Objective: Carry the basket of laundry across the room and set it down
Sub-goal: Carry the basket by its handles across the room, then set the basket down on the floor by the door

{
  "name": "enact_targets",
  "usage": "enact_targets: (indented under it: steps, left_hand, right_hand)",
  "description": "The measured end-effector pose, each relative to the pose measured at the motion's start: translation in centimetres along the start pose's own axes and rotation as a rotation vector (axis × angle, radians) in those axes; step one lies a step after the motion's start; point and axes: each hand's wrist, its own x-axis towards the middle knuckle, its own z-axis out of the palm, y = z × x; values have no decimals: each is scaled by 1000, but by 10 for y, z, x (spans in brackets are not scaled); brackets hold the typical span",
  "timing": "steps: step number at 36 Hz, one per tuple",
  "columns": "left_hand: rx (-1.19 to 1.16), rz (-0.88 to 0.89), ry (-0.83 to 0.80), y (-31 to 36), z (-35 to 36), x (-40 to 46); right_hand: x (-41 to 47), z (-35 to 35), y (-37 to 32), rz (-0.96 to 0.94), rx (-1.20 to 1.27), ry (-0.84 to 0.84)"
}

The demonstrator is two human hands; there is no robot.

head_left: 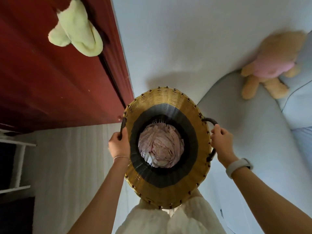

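A round woven basket (168, 102), yellow with grey and black bands, hangs in the middle of the head view, seen from above. Crumpled pink and white laundry (160, 146) lies at its bottom. My left hand (119, 146) is closed around the dark handle on the basket's left side. On the opposite side, my right hand (222, 144) grips the other dark handle; a white band sits on that wrist. Both arms reach forward and the basket is held off the floor, in front of my white garment.
A dark red door or panel (50, 81) stands to the left with a pale green plush (76, 31) hanging on it. A light grey sofa (253, 124) with a tan teddy bear in pink (273, 65) is on the right. A white rack (18, 157) stands at far left.
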Motion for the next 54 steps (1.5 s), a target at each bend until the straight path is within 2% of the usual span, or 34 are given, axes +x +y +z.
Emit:
enact_targets:
  steps: [4,10,16,22,28,31,35,38,40,43,46,51,54]
  left_hand:
    - [42,-55,-27,12,45,33]
    - [125,-108,-10,9,118,66]
    - [193,-163,-35,-21,187,98]
    - [245,-220,-63,-70,225,105]
    - [286,-163,-15,-58,239,125]
    - [345,-162,-49,-58,237,114]
    - [345,-303,-169,-68,237,75]
    - [373,-425,-254,-76,241,57]
    - [392,-475,-231,-79,242,56]
    - [406,-393,-115,-85,243,74]
    - [478,-255,-121,-88,249,105]
    - [602,-25,-237,-80,274,165]
    - [586,-31,-312,-83,295,193]
  right_hand:
    - [55,17,4,74,-62,-4]
    - [138,34,27,116,-138,-95]
    - [210,51,71,140,-275,-164]
    - [244,66,114,180,-367,-230]
    - [276,75,101,20,-435,-138]
    - [287,72,95,-18,-536,-164]
    - [296,78,82,-129,-681,-233]
    - [303,95,63,-348,-791,-321]
    - [308,105,53,-472,-824,-338]
    - [307,112,52,-507,-788,-218]
    - [287,100,79,-347,-696,-64]
    - [259,76,166,224,-619,4]
    - [252,73,202,477,-496,79]
